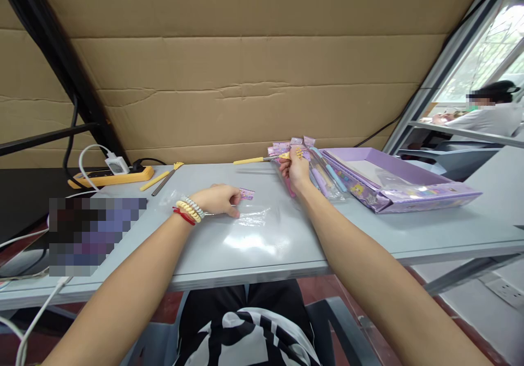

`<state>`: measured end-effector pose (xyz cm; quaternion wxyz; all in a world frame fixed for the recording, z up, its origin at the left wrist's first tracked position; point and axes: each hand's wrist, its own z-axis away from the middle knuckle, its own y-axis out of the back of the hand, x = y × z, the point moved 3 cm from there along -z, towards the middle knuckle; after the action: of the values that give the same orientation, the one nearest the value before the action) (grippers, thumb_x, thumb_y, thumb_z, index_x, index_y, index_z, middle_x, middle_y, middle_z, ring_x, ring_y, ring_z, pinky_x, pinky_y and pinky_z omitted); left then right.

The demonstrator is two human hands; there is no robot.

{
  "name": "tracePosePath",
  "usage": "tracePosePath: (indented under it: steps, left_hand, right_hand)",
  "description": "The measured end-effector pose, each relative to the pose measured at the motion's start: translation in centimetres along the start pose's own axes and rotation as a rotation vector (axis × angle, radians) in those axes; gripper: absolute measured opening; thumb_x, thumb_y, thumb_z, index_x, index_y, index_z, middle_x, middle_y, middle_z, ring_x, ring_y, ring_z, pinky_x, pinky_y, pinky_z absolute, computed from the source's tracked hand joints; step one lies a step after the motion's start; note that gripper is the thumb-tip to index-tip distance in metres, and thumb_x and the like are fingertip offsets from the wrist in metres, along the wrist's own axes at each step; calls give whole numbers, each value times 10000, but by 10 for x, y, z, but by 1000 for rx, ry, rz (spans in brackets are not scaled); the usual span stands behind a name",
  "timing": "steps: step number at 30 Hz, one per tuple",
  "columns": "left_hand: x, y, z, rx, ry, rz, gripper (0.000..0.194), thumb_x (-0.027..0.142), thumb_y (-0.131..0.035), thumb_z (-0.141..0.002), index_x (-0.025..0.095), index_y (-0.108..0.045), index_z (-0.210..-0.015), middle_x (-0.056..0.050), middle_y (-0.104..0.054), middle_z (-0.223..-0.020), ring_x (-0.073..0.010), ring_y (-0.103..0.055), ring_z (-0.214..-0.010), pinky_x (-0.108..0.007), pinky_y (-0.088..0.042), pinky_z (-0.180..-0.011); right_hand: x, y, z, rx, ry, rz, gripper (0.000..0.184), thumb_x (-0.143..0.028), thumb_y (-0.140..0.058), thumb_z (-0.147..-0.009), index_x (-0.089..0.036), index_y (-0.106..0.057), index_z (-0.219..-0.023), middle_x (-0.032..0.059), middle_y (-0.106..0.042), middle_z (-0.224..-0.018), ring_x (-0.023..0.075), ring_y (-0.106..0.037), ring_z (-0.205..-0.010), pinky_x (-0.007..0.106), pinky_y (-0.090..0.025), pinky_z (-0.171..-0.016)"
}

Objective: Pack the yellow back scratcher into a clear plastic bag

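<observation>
My right hand (pixel 297 169) is closed around the claw end of a back scratcher. The back scratcher (pixel 249 161) has a yellow handle pointing left and a thin metal shaft. Beneath that hand lie several packed sticks in clear bags (pixel 323 178), pink, purple and blue, with printed headers. At the table's middle, my left hand (pixel 221 199) pinches a clear plastic bag (pixel 254 213) lying flat, its pink-purple header (pixel 246 193) by the fingertips. Farther left rest another yellow stick with a claw end (pixel 161 177) and a dark grey stick (pixel 162 184).
A purple open box (pixel 426 194) with printed sides stands on the right of the grey table (pixel 262 257). At the left are a yellow power strip (pixel 118 178), a white charger (pixel 117 163) and cables. Cardboard (pixel 262 60) closes off the back. Another person (pixel 495 115) sits far right.
</observation>
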<state>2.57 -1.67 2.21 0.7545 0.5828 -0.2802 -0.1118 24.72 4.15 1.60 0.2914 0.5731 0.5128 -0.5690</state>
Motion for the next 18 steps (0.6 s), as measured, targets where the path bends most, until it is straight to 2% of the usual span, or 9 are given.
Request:
tracePosePath:
  steps: [5, 10, 14, 18]
  left_hand:
    - [-13, 2, -7, 234, 88, -8, 199, 352, -613, -711, 220, -551, -845, -29, -662, -858, -207, -582, -789, -305, -388, -650]
    - [-25, 6, -10, 395, 213, -8, 342, 308, -582, -756, 225, -594, -1087, -60, -693, -1001, -240, -621, -930, -328, -437, -743]
    - [-28, 11, -9, 477, 259, 6, 341, 304, -547, -791, 214, -626, -1110, -73, -705, -1019, -253, -628, -967, -348, -458, -793]
    - [-29, 14, -7, 511, 283, 24, 334, 325, -555, -794, 213, -636, -1099, -73, -709, -1028, -251, -630, -975, -339, -466, -790]
  right_hand:
    - [-1, 4, -4, 48, 23, -35, 566, -631, -444, -950, -165, -509, -636, 2, -478, -444, 72, -364, -316, 187, -241, -309]
    - [-5, 15, -13, 132, 108, -35, 633, -765, -410, -882, -201, -449, -596, -21, -404, -406, 85, -329, -312, 208, -244, -298]
    - [-9, 20, -15, 217, 88, -14, 669, -826, -367, -852, -214, -442, -594, -22, -379, -395, 99, -315, -314, 231, -240, -296]
    - [-9, 28, -21, 340, 117, -2, 634, -785, -369, -881, -216, -467, -617, -14, -396, -420, 124, -377, -351, 250, -298, -322]
